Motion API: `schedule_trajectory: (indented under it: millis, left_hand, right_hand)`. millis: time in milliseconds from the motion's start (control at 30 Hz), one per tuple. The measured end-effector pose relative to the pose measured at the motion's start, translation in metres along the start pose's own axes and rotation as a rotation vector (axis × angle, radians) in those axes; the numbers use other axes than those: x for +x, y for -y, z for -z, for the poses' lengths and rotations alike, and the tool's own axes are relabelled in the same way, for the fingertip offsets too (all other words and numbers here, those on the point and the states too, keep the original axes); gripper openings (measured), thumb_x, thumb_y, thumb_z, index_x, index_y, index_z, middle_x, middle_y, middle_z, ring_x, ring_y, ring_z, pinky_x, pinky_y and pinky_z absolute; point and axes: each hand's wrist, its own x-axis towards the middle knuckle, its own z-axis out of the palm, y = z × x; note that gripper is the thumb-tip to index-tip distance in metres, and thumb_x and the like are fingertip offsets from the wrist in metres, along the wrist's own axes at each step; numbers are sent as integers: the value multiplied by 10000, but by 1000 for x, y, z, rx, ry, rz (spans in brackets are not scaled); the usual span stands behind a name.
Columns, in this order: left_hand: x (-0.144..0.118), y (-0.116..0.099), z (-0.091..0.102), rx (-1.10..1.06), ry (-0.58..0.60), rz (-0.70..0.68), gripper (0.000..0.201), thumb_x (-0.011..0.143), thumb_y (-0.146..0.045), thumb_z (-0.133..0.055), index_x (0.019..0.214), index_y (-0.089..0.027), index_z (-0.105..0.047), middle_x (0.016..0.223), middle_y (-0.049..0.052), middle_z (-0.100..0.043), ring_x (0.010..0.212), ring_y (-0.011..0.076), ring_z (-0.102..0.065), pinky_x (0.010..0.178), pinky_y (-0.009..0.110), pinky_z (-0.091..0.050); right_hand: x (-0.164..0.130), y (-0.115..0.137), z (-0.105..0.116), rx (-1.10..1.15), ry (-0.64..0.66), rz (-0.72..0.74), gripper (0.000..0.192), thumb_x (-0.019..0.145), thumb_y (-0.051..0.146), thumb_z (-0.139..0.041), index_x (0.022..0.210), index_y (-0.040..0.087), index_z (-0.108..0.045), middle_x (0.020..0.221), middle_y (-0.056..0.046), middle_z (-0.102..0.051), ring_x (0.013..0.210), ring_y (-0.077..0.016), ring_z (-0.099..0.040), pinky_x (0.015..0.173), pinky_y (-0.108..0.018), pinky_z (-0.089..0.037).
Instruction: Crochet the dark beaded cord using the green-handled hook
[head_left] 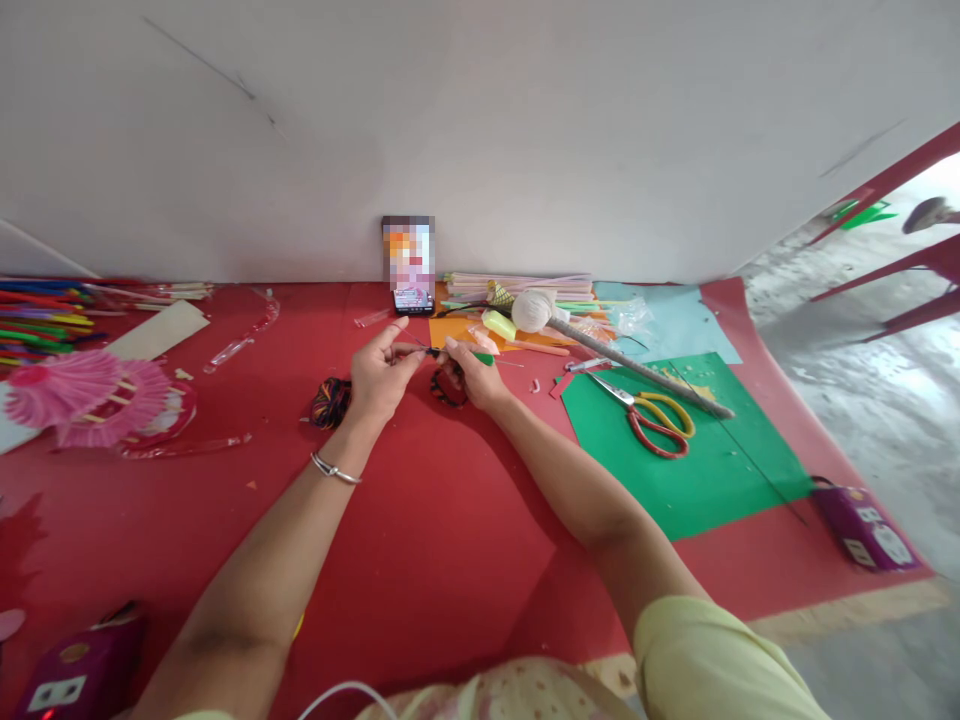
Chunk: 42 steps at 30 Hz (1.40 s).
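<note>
At the frame's centre, the left hand (pixel 379 378) and right hand (pixel 471 375) pinch a thin stick (pixel 421 350) with their fingers above the red mat (pixel 420 540); it could slip from so slight a grip.

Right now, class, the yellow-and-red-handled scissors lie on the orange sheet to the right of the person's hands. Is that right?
Not quite. The scissors do lie to the right of the left hand and right hand, but they rest on the green sheet, not the orange one. The head view shows the orange sheet farther back, near the phone.
</note>
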Motion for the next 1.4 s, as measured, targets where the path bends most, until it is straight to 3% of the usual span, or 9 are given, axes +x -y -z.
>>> schedule_trajectory:
  millis: [833, 1133, 1233, 1400]
  left_hand:
    - [1, 3, -1, 21, -20, -21, 807, 673, -310, -926, 1446, -145, -764, 859, 64, -808, 626, 119, -551, 600, 259, -453]
    - [1, 13, -3, 30, -54, -106, 755, 739, -298, -894, 1473, -187, -759, 870, 29, -817, 590, 90, -513, 573, 239, -423]
    - [-2, 3, -6, -101, -66, -32, 791, 672, -265, -920, 1443, -174, -767, 860, 18, -810, 564, 70, -508, 546, 229, -402]
    - [-4, -15, -2, -298, 28, 223, 877, 586, -224, -965, 1431, -170, -738, 784, -21, -766, 426, 12, -325, 432, 217, -214]
  right_hand:
    - [1, -1, -2, 5, -11, -10, 649, 830, 841, -777, 784, 198, -702, 603, 46, -524, 490, -79, -427, 434, -233, -295]
    - [-6, -1, -24, 108, -115, -3, 650, 780, 858, -809, 835, 217, -708, 658, 46, -555, 529, -83, -477, 451, -218, -347]
    - [-5, 1, -32, 291, -127, -89, 642, 793, 842, -820, 846, 215, -692, 683, 35, -575, 554, -89, -496, 457, -210, -350]
    - [-1, 6, -33, 571, -3, -258, 631, 847, 833, -796, 839, 217, -659, 659, 43, -563, 538, -88, -460, 454, -189, -328]
